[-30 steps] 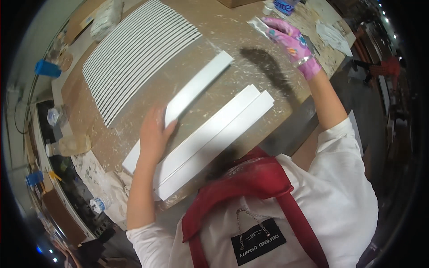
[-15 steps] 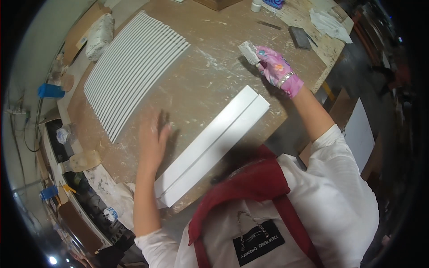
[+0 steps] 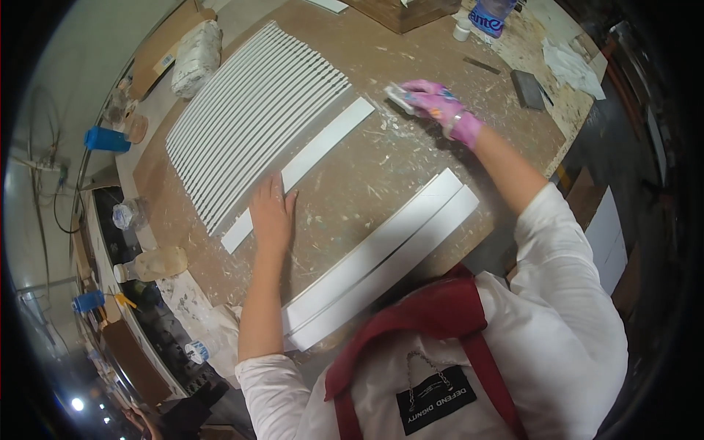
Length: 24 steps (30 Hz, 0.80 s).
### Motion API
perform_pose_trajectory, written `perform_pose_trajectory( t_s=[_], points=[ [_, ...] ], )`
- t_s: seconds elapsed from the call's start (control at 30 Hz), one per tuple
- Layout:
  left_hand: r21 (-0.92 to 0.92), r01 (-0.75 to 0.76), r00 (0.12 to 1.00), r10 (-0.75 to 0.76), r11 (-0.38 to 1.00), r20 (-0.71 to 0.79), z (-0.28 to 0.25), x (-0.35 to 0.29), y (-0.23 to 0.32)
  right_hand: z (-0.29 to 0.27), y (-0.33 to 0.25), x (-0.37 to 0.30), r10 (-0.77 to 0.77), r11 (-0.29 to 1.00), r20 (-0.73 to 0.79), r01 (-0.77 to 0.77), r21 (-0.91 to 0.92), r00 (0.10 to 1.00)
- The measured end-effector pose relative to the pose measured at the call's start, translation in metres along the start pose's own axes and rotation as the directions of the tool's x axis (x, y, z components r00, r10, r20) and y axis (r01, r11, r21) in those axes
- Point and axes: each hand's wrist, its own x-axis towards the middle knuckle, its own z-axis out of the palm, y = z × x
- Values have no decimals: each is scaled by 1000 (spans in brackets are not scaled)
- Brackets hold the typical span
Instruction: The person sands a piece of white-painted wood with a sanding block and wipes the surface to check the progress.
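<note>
Newly beside the thin white slats [image 3: 257, 117] lies one long flat white strip [image 3: 330, 141]; bare left hand [image 3: 271, 215], fingers loose, seems to steady it. Pink-gloved right hand [image 3: 438, 108] clamps a whitish block [image 3: 398, 100]. Next move probably needs steady pressure.

Blue container [image 3: 107, 139], brown box [image 3: 398, 17], labelled bottle [image 3: 490, 16]

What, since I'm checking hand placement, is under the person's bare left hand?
Under the left hand is a long white strip, its two ends showing beyond the hand. The stretch beneath is covered, so its surface there cannot be seen.
</note>
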Motion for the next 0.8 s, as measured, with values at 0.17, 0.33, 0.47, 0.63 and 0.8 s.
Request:
perform_pose_trajectory(
  t_s=[0.17,0.33,0.47,0.63,0.8],
  points=[
    [-27,37,999,-36,999,22,3,5,-4,39,-13,45,-108,847,95,141,-512,990],
    [-68,21,1000,-21,997,-6,0,2,-5,30,-49,0,114,784,195,33,-620,974],
    [-90,50,999,-51,995,-9,-1,5,-4,-9,-38,-12,291,758,391,39,-652,873],
    [-98,4,999,-7,995,-33,-3,-12,-3,6,-20,1,-91,912,199,162,-377,976],
    [-164,17,999,-11,986,40,4,-38,22,102,-76,-12,-444,576,557,700,-422,701]
  ],
)
